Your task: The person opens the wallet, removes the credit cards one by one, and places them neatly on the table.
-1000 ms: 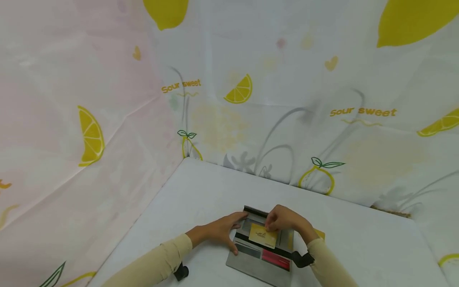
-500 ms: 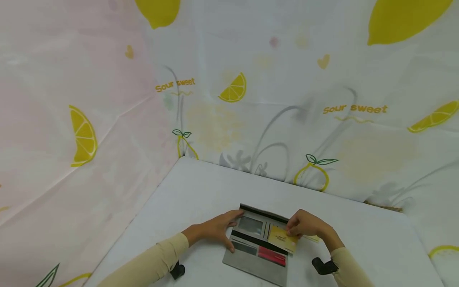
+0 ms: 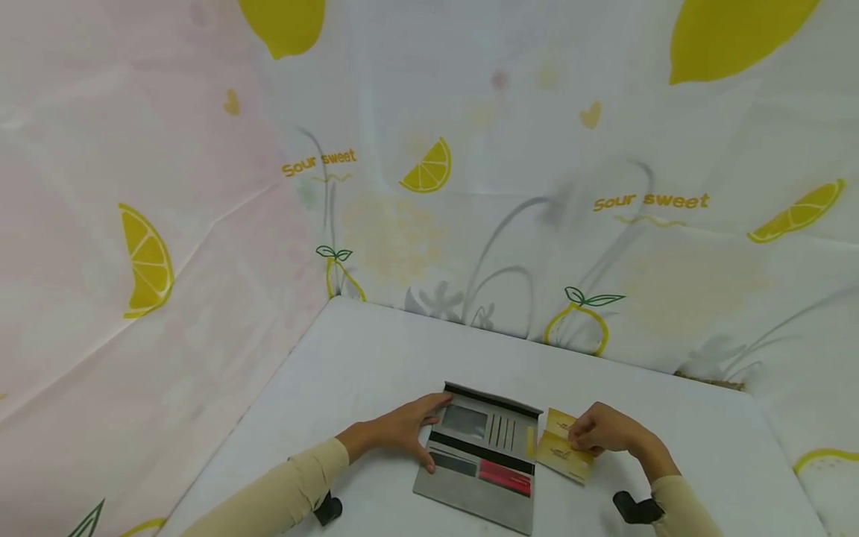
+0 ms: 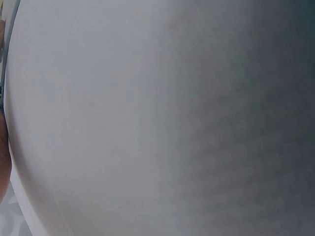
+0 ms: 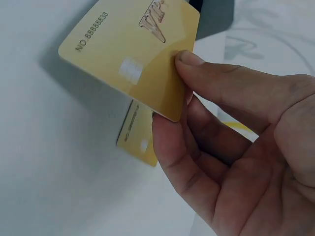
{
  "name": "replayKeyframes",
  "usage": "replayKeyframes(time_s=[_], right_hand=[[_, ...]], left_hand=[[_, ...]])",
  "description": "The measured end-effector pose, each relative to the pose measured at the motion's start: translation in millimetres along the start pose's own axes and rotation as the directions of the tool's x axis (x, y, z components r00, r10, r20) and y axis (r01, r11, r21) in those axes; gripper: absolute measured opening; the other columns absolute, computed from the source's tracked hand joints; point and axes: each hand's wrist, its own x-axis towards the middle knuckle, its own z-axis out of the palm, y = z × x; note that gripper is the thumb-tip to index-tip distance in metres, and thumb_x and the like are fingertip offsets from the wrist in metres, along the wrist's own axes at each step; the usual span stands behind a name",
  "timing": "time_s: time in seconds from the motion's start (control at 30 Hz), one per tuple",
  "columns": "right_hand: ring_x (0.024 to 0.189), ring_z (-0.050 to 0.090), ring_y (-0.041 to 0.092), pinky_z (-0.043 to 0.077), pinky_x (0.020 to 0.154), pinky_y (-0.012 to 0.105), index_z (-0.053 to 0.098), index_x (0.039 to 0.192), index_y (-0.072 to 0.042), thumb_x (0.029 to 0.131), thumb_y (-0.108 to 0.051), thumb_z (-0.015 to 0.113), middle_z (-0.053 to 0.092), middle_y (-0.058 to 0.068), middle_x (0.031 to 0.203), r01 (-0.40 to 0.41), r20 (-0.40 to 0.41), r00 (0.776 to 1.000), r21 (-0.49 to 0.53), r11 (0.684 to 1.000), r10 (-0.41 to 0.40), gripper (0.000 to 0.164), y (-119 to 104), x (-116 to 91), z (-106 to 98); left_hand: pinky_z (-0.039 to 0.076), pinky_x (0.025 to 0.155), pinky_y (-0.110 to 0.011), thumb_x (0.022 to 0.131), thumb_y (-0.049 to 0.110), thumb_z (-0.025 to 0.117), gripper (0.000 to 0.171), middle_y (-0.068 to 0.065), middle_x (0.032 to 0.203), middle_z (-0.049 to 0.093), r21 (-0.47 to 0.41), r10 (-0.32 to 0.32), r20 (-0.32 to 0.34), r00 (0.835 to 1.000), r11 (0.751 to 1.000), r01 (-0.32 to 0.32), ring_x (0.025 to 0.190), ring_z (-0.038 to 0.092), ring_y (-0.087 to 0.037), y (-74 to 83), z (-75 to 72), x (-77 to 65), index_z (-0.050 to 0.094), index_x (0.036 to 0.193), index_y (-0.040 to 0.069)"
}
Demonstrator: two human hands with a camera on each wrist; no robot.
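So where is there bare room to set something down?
The white table is bare between the wallet and the printed backdrop, and right of the right hand. Crowded: the wallet's left side, by the left hand, and right side, by two gold cards.

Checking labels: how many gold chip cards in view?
2 clearly: one card pinched by the right hand, a second card on the table beyond it. A yellow strip in the wallet may be a third, partly hidden.
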Motion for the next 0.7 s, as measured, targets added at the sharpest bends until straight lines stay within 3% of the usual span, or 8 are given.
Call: replayKeyframes(time_s=[0.13,0.27,0.5,0.7], right_hand=[[0.068,0.056,0.017,0.053,0.055,0.028,0.072,0.084,0.005,0.084,0.001,0.07,0.068,0.009,0.085,-0.033,-0.009,0.999,0.009,0.999,0.033,0.004,6.5,-4.5,-3.8],[0.063,0.055,0.016,0.052,0.053,0.028,0.073,0.078,0.001,0.081,0.004,0.071,0.067,0.006,0.078,-0.065,-0.073,0.996,-0.069,0.996,0.06,0.004,9.5,-3.3,0.9],[0.066,0.054,0.015,0.05,0.056,0.027,0.071,0.073,-0.007,0.076,0.004,0.076,0.062,-0.001,0.072,-0.279,-0.267,0.939,-0.227,0.933,0.216,0.012,4.3,5.1,19.0],[0.068,0.053,0.015,0.051,0.059,0.029,0.072,0.073,-0.007,0.076,0.003,0.077,0.062,-0.002,0.073,-0.253,-0.301,0.941,-0.309,0.917,0.158,0.011,0.8,9.7,24.1]], left_hand=[[0.038,0.109,-0.022,0.064,0.017,0.092,0.122,-0.013,0.16,0.017,0.0,0.012,-0.003,1.0,1.0,-0.012,0.144,0.025,-0.027,-0.4,0.2,0.1,0.012,0.154,0.001],[0.038,0.108,-0.022,0.064,0.018,0.092,0.122,-0.012,0.16,0.017,-0.001,0.001,-0.007,1.0,1.0,-0.001,0.143,0.027,-0.026,1.1,0.3,-0.4,0.012,0.154,0.002],[0.037,0.109,-0.023,0.064,0.016,0.092,0.121,-0.014,0.16,0.016,-0.015,0.01,0.001,1.0,1.0,-0.01,0.144,0.024,-0.027,3.4,2.5,-0.2,0.012,0.154,0.001],[0.039,0.108,-0.022,0.064,0.019,0.092,0.122,-0.014,0.16,0.017,0.009,0.0,-0.008,1.0,1.0,0.0,0.142,0.029,-0.027,4.5,0.1,-1.5,0.012,0.154,0.002]])
